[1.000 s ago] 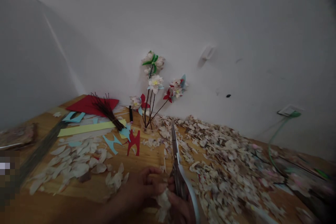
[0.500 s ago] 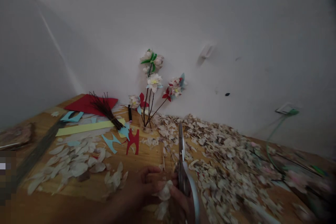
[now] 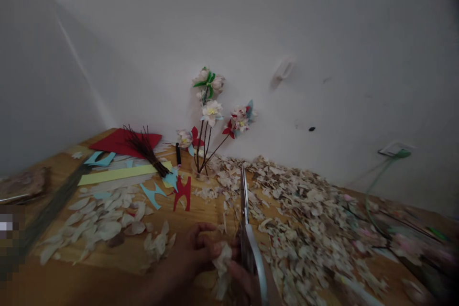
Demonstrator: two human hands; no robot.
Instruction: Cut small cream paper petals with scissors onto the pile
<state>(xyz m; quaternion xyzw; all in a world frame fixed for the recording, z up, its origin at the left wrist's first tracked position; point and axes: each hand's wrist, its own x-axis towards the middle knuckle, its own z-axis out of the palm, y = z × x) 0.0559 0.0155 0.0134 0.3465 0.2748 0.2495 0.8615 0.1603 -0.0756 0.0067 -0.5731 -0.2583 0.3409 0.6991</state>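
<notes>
My left hand [image 3: 197, 251] is closed, its thumb and fingers pinching a small bunch of white petals [image 3: 224, 263] low in the middle of the view. Close beside it, my right hand [image 3: 244, 278] grips a pair of scissors [image 3: 248, 229], whose blades point away from me and look closed. The right thumb also touches the petal bunch. Part of the right hand is hidden behind the scissor handle. Just left of my left hand lies a clump of white petals [image 3: 160, 243] on the wooden table [image 3: 118, 282].
Paper-petal flowers on twigs [image 3: 211, 112] stand against the wall. To the left lie a twig bundle [image 3: 148, 153], red paper [image 3: 107, 141], a yellow strip [image 3: 122, 173], red and blue cutouts and loose petals [image 3: 107, 229]. Dried petals [image 3: 304, 244] cover the right side; a green cord [image 3: 368, 201] hangs there.
The petal bunch has turned slightly between my fingers and shifted a little left. The scissors have swung slightly left with my right hand.
</notes>
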